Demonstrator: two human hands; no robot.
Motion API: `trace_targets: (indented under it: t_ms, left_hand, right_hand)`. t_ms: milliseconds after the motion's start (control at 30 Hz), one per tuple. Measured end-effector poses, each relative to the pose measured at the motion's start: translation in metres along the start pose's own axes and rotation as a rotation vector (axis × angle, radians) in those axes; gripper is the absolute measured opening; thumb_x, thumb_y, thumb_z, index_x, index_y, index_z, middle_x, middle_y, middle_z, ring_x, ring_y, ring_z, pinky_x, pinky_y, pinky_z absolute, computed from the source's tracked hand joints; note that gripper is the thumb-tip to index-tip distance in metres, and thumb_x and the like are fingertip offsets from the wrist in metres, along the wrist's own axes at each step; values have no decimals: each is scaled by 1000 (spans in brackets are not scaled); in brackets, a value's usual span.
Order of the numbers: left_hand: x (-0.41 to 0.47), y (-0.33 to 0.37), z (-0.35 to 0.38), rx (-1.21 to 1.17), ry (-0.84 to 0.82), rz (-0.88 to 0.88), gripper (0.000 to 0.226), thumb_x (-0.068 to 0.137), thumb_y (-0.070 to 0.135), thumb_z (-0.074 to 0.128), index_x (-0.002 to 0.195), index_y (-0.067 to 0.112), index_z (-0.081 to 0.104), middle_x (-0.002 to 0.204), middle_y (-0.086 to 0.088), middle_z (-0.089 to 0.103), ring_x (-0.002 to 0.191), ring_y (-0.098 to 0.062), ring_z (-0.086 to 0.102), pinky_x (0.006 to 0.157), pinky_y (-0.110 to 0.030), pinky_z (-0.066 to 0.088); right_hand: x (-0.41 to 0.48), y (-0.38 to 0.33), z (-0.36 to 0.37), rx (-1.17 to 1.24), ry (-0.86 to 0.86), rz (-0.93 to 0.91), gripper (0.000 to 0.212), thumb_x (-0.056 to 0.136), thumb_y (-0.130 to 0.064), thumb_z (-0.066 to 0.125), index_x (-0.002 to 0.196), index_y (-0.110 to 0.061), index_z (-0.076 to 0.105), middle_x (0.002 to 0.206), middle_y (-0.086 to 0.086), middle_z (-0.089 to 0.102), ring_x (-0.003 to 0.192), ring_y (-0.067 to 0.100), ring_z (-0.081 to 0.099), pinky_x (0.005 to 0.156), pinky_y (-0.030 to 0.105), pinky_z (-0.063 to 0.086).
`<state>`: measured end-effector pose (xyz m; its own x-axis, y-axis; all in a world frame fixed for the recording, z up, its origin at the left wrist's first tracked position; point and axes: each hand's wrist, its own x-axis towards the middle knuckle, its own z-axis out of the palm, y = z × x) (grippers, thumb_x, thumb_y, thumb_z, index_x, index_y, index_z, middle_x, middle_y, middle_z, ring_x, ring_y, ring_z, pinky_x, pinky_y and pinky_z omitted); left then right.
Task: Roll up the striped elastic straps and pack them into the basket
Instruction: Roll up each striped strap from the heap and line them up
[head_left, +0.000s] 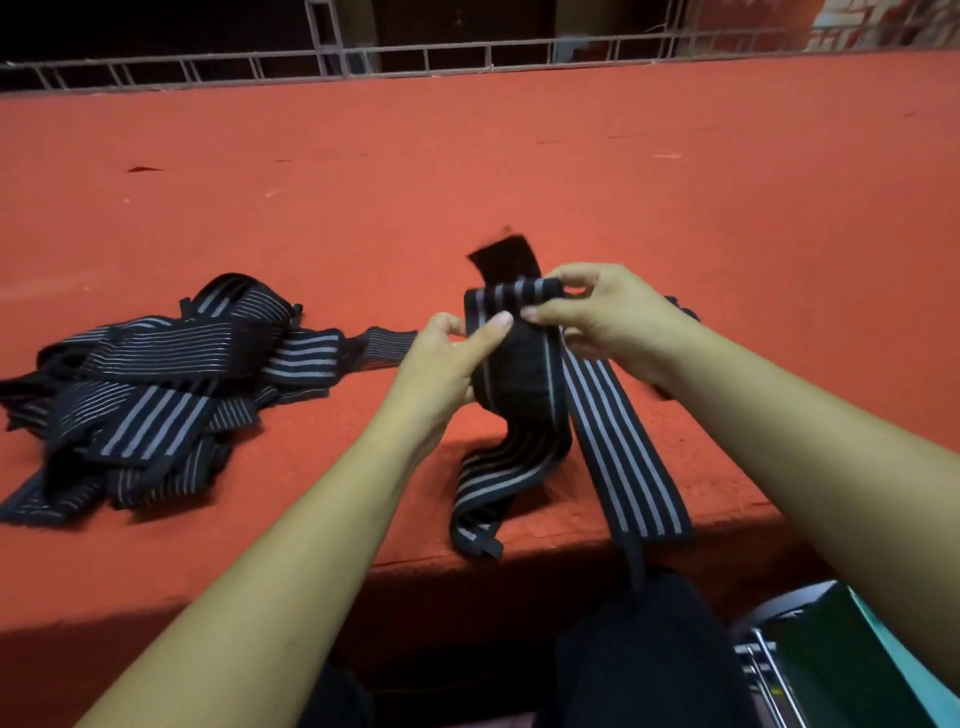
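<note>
Evidently, mid-frame, a striped strap (519, 374) is being pinched by fingers of the left hand (441, 364) and right hand (608, 312) to begin rolling.

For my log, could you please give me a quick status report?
Left hand and right hand pinch one striped strap, roll barely begun. Loose pile at left.

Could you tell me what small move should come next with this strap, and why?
Probably roll the folded top another turn downward: the left hand and right hand pinch the strap there, and most of it trails unrolled to the table edge.
</note>
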<state>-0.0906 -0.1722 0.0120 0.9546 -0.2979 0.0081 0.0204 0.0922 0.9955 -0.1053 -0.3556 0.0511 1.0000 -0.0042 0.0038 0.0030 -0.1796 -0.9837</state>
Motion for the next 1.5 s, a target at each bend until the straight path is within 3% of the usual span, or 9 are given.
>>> trace_targets:
  t_ms: [200,400,567,767,967,1033,1200,1300,1500]
  left_hand:
    - [-20,-33,-21,282,-573,-197,20,90,11,69,110,7,70,110,-8,75,98,-16,69,88,-27,53]
    - [-21,-50,-29,135,-372,-327,22,97,13,61,116,5,67,112,-15,74,99,-24,70,89,-34,57]
    - [-20,-57,-18,-153,-210,-456,26,100,12,55,124,5,62,113,-17,73,99,-27,72,81,-41,61]
    - [-28,-61,14,-365,-250,-516,27,101,1,48,125,-4,58,118,-23,69,107,-31,70,86,-42,60]
    - [-25,-75,68,-363,-280,-554,28,99,3,54,127,-3,57,120,-20,70,107,-28,70,86,-41,61]
    - [-25,-83,84,-186,-261,-526,23,98,5,59,120,-1,61,117,-18,71,103,-27,71,87,-43,60]
    - [-25,-103,99,842,-169,-101,19,86,28,74,92,13,65,111,-10,63,100,-24,63,94,-39,53]
    - [-27,-112,109,929,-99,-99,30,84,31,75,107,16,64,115,-10,62,110,-28,59,97,-43,51]
    - [-40,-112,129,911,4,27,14,86,17,68,94,19,57,103,-6,70,101,-28,62,96,-42,48]
  right_hand:
    - [28,-14,-41,110,407,15,16,93,-2,64,108,-6,61,70,8,57,33,7,42,31,17,26]
    - [33,-7,-55,205,484,-23,17,95,-5,63,111,-8,61,101,15,66,56,22,72,54,26,58]
    - [35,-2,-39,200,441,-119,10,98,-6,59,107,-10,58,109,13,64,76,35,75,62,31,62]
    - [28,4,-34,107,397,-110,11,98,-7,60,108,-11,58,101,11,66,82,37,73,77,42,62]
    - [19,20,-50,60,394,-66,10,96,-7,62,97,-16,59,96,11,66,69,27,73,66,32,61]
    - [15,28,-57,47,401,-49,12,96,-6,63,94,-18,60,96,12,67,69,26,73,63,31,62]
    - [6,42,-68,45,391,-25,11,96,-5,62,100,-15,59,93,11,67,67,26,71,66,36,61]
    - [3,48,-68,46,386,-14,10,96,-5,62,100,-15,60,94,9,67,69,26,71,66,35,61]
    - [5,53,-62,73,390,-16,11,95,-6,63,98,-17,62,96,10,67,68,25,71,67,34,62]
